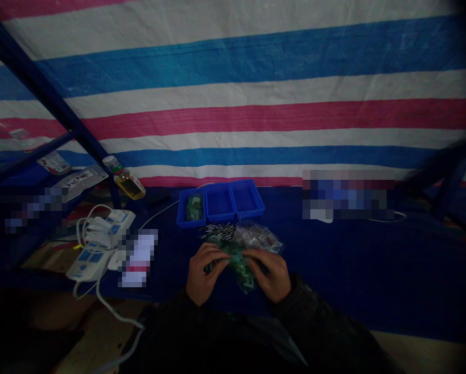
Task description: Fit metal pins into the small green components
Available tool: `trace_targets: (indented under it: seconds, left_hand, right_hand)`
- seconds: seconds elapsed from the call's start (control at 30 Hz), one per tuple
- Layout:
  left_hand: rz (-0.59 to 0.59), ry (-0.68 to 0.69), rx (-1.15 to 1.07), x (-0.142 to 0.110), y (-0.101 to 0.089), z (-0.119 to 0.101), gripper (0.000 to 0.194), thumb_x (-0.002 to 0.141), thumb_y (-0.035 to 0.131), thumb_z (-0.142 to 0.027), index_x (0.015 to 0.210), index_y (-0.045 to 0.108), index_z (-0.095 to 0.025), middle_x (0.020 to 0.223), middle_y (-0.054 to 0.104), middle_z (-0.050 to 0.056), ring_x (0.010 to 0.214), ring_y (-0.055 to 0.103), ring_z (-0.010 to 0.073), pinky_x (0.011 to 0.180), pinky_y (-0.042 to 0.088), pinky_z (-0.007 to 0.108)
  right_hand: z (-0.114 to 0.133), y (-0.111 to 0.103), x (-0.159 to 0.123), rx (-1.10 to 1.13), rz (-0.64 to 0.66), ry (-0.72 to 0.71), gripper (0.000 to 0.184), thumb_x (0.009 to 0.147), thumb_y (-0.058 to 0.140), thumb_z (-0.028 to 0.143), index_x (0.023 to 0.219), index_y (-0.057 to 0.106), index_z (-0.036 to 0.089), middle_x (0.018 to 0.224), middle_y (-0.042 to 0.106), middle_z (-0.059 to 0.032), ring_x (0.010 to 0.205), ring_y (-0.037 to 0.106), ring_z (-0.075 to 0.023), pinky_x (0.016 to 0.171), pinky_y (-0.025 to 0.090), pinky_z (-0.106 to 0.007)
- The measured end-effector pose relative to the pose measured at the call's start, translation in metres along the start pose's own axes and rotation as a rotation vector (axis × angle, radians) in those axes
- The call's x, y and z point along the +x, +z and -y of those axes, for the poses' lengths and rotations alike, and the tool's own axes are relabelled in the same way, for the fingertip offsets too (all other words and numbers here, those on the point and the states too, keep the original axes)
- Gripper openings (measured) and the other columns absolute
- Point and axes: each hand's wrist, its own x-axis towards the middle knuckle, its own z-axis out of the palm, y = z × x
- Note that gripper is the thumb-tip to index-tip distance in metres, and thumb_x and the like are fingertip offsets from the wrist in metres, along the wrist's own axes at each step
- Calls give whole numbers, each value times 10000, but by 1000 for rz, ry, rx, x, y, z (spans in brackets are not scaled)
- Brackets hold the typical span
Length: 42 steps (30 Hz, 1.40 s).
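Both hands are low in the middle of the head view, over the blue tabletop. My left hand [206, 271] pinches the left side of a small green-tinted plastic bag [245, 274] between thumb and fingers. My right hand [270, 271] pinches the same bag from the right. What the bag contains is too dark to tell. Just beyond my fingers lies a loose pile of thin metal pins [218, 231], nail-like in shape. Beside the pile, to its right, rests a clear plastic bag [259, 238] with small items in it.
Behind the pile stand three joined blue bins [220, 201]; the left one holds a green packet [194, 206]. A white power strip [100, 246] with cables and a blurred phone-like slab [139, 258] lie left. A bottle [124, 179] leans near the blue frame [96, 150]. A striped sheet [233, 114] hangs behind.
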Motion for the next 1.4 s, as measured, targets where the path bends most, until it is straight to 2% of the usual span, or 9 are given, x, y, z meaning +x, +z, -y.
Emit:
trace_targets:
  seconds: [0.13,0.23,0.33,0.43,0.57,0.77,0.93,1.2,1.4]
  left_hand:
    - [0,9,-2,0,0,0,89,915,694,-200,930,781,-212,914,741,81,957,652,237,880,518,391]
    - [-18,-66,-17,-3,2,2,55,917,695,-214,929,746,-198,911,731,70,921,675,219,838,529,351]
    - [-83,-133,-33,-7,4,5,67,889,730,-242,910,698,-187,921,709,61,854,686,196,773,535,308]
    - [-53,-149,-24,-8,5,6,73,901,714,-256,897,694,-186,903,705,57,850,687,193,776,531,299]
    - [-75,-175,6,-7,4,5,89,910,702,-271,917,705,-182,934,716,59,882,701,196,805,531,296]
    - [-57,-152,-22,-6,3,4,104,915,700,-281,916,713,-177,897,712,53,826,685,181,757,530,278]
    - [-145,-209,-35,-7,3,5,137,901,723,-279,993,682,-185,913,725,38,826,700,175,785,535,283]
    - [-32,-182,-22,-4,1,3,177,990,582,-234,1046,747,-203,1038,706,79,1009,674,215,889,505,321]
    - [-28,-108,13,-3,0,4,73,914,696,-226,948,751,-194,948,671,66,852,650,190,758,507,299]
  right_hand:
    - [2,-1,2,-37,-54,-23,183,973,596,171,1069,741,226,916,714,-72,780,703,-178,694,584,-294]
    - [1,0,0,-60,-67,-18,131,963,629,198,1010,750,221,942,698,-85,791,699,-186,688,585,-300]
    - [-3,4,-5,-11,-61,31,130,949,664,209,1073,698,225,889,732,-52,758,722,-183,684,594,-287]
    - [-8,8,-8,2,-103,83,189,925,706,224,1106,650,229,845,750,-26,701,727,-175,656,593,-273]
    - [-6,5,-6,-20,-45,18,78,958,652,199,1017,695,225,856,757,-38,722,729,-173,697,595,-284]
    - [3,-4,0,0,11,27,281,992,516,135,1174,711,224,1054,787,-69,905,772,-202,805,623,-302]
    - [0,-2,-1,22,-15,14,288,969,566,110,1164,729,245,1051,797,-48,901,780,-200,827,628,-302]
    - [-8,1,-5,-7,-20,64,256,976,580,136,1140,740,250,985,800,-45,846,777,-201,781,623,-305]
    - [1,-1,2,16,-50,5,164,960,612,151,1030,741,224,960,751,-65,853,737,-190,770,604,-305]
